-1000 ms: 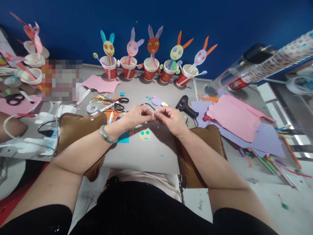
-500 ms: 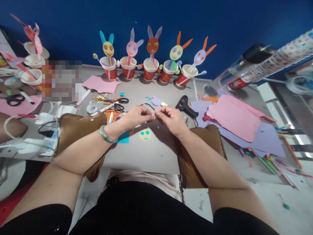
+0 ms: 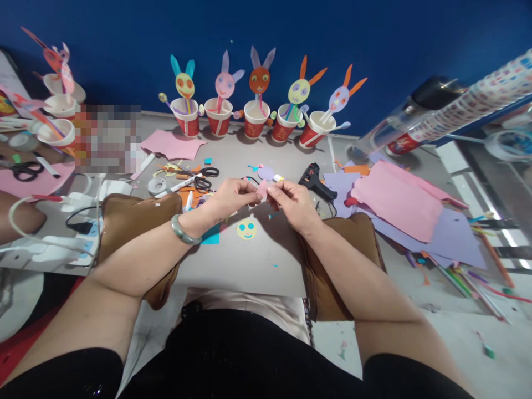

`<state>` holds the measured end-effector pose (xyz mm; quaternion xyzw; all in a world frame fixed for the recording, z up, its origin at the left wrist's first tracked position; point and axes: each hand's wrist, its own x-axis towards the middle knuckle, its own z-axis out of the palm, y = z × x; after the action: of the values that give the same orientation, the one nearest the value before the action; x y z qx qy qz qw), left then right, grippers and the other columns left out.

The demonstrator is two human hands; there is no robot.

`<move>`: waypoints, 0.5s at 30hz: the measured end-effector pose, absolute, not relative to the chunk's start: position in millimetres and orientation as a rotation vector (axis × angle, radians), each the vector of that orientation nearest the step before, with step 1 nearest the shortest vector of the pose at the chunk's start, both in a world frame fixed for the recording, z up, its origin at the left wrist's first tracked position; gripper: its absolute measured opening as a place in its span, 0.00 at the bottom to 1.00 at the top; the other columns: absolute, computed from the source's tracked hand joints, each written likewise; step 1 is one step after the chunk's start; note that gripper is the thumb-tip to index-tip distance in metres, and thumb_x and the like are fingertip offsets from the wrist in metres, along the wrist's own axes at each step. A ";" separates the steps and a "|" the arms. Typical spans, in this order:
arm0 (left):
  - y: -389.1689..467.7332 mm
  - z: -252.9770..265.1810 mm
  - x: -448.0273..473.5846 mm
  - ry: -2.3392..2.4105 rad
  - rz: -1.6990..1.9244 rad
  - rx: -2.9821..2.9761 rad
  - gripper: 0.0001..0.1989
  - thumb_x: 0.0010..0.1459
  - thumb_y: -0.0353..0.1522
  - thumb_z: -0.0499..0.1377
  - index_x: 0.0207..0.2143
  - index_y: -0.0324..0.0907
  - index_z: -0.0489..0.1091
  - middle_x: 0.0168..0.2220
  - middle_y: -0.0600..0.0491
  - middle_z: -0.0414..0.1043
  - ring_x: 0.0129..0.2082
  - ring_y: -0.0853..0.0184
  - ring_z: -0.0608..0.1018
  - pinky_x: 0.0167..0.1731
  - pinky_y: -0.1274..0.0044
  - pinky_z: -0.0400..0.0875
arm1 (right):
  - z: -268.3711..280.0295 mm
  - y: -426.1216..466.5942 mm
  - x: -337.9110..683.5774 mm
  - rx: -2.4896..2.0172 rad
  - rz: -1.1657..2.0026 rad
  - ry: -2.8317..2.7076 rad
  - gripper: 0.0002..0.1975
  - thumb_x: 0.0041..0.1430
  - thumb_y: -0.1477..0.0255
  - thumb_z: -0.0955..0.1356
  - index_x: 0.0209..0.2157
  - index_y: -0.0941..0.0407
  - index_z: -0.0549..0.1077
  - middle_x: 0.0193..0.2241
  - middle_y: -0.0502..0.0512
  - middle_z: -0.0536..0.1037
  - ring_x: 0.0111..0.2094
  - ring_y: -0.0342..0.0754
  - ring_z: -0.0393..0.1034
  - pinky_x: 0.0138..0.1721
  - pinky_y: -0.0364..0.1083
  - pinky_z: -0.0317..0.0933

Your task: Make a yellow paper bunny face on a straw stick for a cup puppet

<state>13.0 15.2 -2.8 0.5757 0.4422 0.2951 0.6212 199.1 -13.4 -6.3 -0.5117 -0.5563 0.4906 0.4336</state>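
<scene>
Over the middle of the table, my left hand (image 3: 231, 198) pinches a small pink paper piece (image 3: 263, 189) between thumb and fingertips. From the other side my right hand (image 3: 296, 204) has its thumb and forefinger closed at the piece's right edge. Just below the hands lies a round yellow paper face (image 3: 246, 228) with blue eyes and a blue mouth. A blue paper square (image 3: 211, 235) is partly under my left wrist. Behind the hands rests a lilac paper oval (image 3: 266, 172). A black glue gun (image 3: 316, 182) lies beyond my right hand.
Several red-and-white paper cups (image 3: 256, 120) with paper rabbits line the blue wall. Scissors (image 3: 203, 178) and a tape roll (image 3: 157, 186) lie left among scraps. Pink sheets (image 3: 401, 197) are stacked right. Brown cushions (image 3: 139, 213) sit under my forearms. Another person's arm (image 3: 25, 216) shows far left.
My fingertips have drawn slightly apart, and more of the pink paper piece shows between them. The table things look unmoved apart from a slight shift of the view.
</scene>
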 end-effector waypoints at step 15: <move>14.7 -2.2 13.4 1.040 0.602 1.419 0.09 0.51 0.35 0.65 0.26 0.38 0.76 0.25 0.54 0.75 0.26 0.73 0.73 0.30 0.78 0.66 | -5.1 -13.5 198.4 -1.275 1.275 -1.388 0.19 0.53 0.54 0.75 0.32 0.56 0.75 0.26 0.50 0.78 0.23 0.39 0.64 0.25 0.42 0.60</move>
<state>13.4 14.7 -2.2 0.6117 0.4481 0.2595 0.5980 198.4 -13.5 -5.1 -0.5085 -0.5536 0.5086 0.4199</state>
